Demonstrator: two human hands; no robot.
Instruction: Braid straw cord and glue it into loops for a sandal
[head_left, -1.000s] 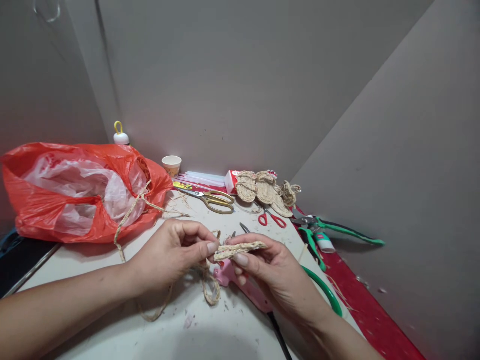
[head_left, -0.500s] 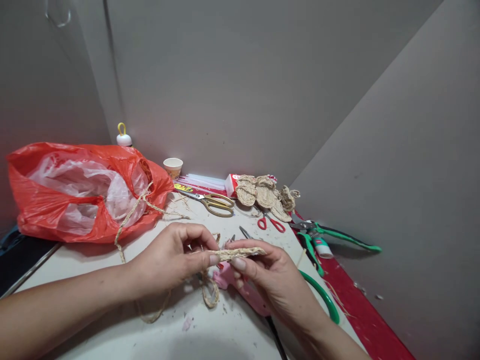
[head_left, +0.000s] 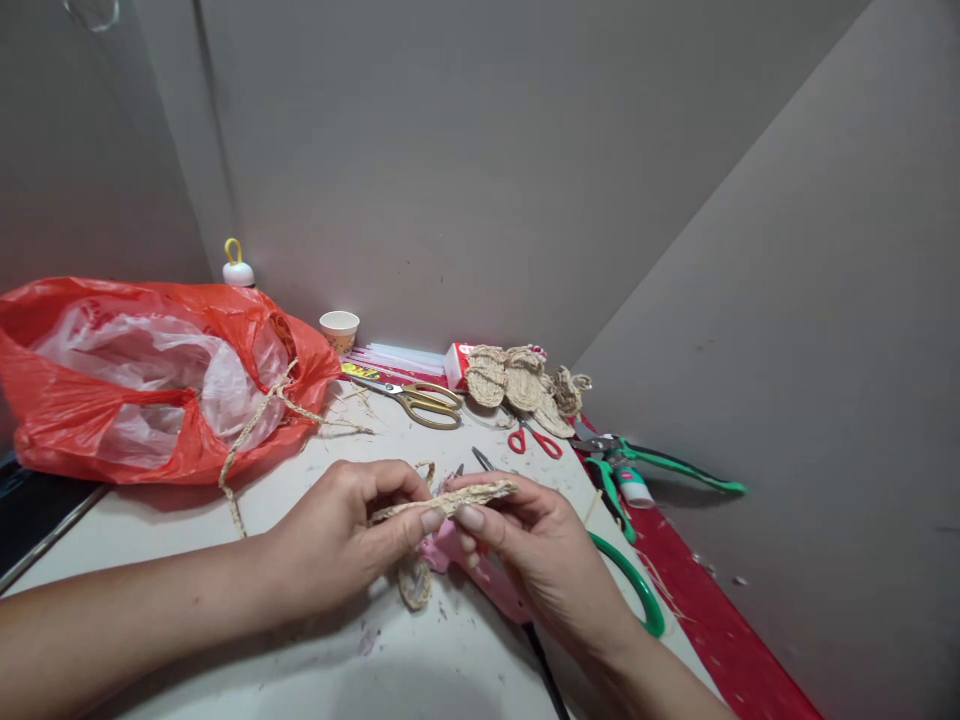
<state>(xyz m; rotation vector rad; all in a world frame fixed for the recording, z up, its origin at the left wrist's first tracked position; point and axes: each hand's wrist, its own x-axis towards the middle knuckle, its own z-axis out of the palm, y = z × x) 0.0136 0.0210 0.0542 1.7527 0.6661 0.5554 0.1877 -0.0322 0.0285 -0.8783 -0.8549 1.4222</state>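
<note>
Between my two hands is a flat piece of braided straw (head_left: 457, 500), seen nearly edge-on above the table. My left hand (head_left: 352, 525) pinches its left part between thumb and fingers. My right hand (head_left: 532, 545) pinches its right part, thumb in front and fingers behind. A loop of straw braid (head_left: 414, 585) hangs below the fingers. Under my right hand lies a pink hot glue gun (head_left: 487, 582) with a black cord, partly covered by the hand. Green-handled scissors (head_left: 634, 580) lie beside it, mostly hidden by my right hand.
A red plastic bag (head_left: 157, 440) with straw braid trailing out stands at left. Farther back are a paper cup (head_left: 340, 330), glue sticks (head_left: 401, 362), gold-handled scissors (head_left: 429, 405), woven straw pieces (head_left: 523, 380) and red scissors (head_left: 536, 440). Green-handled pruners (head_left: 679, 465) lie at right against the wall.
The view has shifted slightly, so the surroundings sit a little farther left. The straw piece is tilted a bit differently, and both hands keep hold of it.
</note>
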